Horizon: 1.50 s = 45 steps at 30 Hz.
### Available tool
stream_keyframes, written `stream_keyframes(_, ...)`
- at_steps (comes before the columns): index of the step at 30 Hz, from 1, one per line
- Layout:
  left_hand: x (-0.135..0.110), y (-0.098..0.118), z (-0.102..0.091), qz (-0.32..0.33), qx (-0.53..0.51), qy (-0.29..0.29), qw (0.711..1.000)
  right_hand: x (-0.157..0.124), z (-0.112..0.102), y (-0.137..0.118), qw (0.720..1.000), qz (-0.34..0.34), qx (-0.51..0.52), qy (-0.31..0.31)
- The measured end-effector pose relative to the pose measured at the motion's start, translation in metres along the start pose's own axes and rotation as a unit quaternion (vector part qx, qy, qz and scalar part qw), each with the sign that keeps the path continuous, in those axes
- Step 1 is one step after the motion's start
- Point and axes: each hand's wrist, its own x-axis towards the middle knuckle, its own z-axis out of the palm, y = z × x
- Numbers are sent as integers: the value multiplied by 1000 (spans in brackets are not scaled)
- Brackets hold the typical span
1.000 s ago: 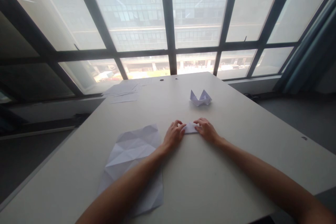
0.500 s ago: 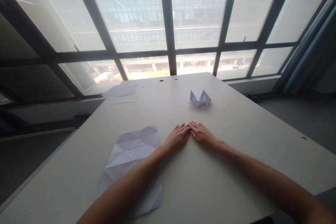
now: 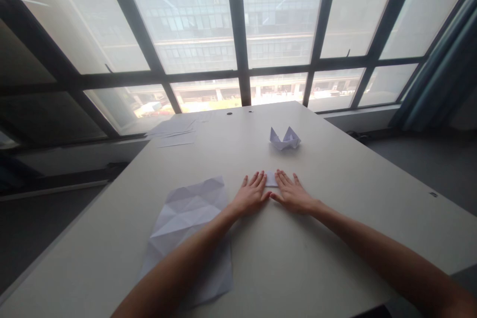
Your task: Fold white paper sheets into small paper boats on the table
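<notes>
A small folded piece of white paper (image 3: 271, 179) lies flat on the table, partly covered by both hands. My left hand (image 3: 253, 194) rests palm down on its left side, fingers stretched forward. On the right side, my right hand (image 3: 291, 192) also lies flat, with its fingers out and its thumb close to the left thumb. Just beyond the hands stands a folded paper boat (image 3: 285, 139) with two raised points. Under and beside my left forearm is a large creased sheet of paper (image 3: 186, 208).
Several loose sheets of paper (image 3: 173, 131) lie at the far left of the white table (image 3: 335, 238). Large windows with dark frames (image 3: 238, 74) stand behind the table, and a blue curtain (image 3: 428, 69) hangs at the right.
The hands, which met at the fingertips over the paper, have spread apart to either side. The folded paper now shows between them.
</notes>
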Motion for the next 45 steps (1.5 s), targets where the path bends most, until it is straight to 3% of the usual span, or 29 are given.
stream_keyframes(5,-3,0,1,-32,-11,4,999,-5,-1,-1,999,43,0,-8)
stream_keyframes(11,-6,4,3,-108,7,56,993,-4,-1,1,999,36,4,-13)
stream_keyframes(13,-6,6,1,-93,16,88,992,-3,-1,2,1000,18,5,-7)
stream_keyframes(15,-5,7,-1,-37,14,101,994,-2,-1,3,1000,-14,7,-1)
stream_keyframes(18,-4,7,-1,23,-6,69,997,-2,-3,2,999,-49,9,7)
stream_keyframes(24,-4,6,0,26,-34,39,998,1,-8,-4,996,-72,11,51)
stream_keyframes(29,-4,8,-3,10,-37,27,999,3,-9,-7,992,-123,27,21)
stream_keyframes(32,-4,8,-1,-8,-33,24,999,0,-8,-7,995,-100,12,16)
stream_keyframes(40,-4,6,2,-42,-30,45,998,-11,-2,-4,994,56,-64,71)
stream_keyframes(45,-4,6,3,-63,-33,59,996,-2,-5,6,986,121,-28,113)
